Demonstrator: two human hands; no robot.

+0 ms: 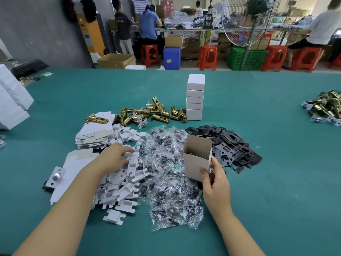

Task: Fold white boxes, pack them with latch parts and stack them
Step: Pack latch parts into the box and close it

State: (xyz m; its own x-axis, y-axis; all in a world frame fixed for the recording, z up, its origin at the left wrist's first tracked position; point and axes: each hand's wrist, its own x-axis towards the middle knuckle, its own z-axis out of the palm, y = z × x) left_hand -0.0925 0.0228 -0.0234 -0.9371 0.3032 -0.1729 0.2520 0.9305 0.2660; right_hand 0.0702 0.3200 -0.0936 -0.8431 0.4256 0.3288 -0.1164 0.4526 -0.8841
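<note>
My right hand [215, 183] grips a folded white box [196, 159] by its lower corner, thumb on the near face and fingers curled round the far side, holding it upright with its top flap open above the heap of clear screw packets [166, 172]; something brass-coloured shows just inside its mouth, though I cannot tell what. My left hand [113, 157] rests on the pile of small white card inserts [121, 189], fingers bent and touching one piece at the top of the pile; I cannot tell whether it is pinched yet. Just beyond that hand lies a stack of flat unfolded box blanks [94, 137] with one brass latch [96, 118] lying on top. Behind the packets sits a scatter of brass latches [151, 112], and beside them on the right a stack of closed white boxes [195, 97] stands upright. Black strike plates [228, 143] lie in a heap right of the box I hold. All of it sits on the green bench [276, 182]. At the far left edge more white boxes [13, 100] are piled, and at the far right lies another heap of brass parts [326, 108].
</note>
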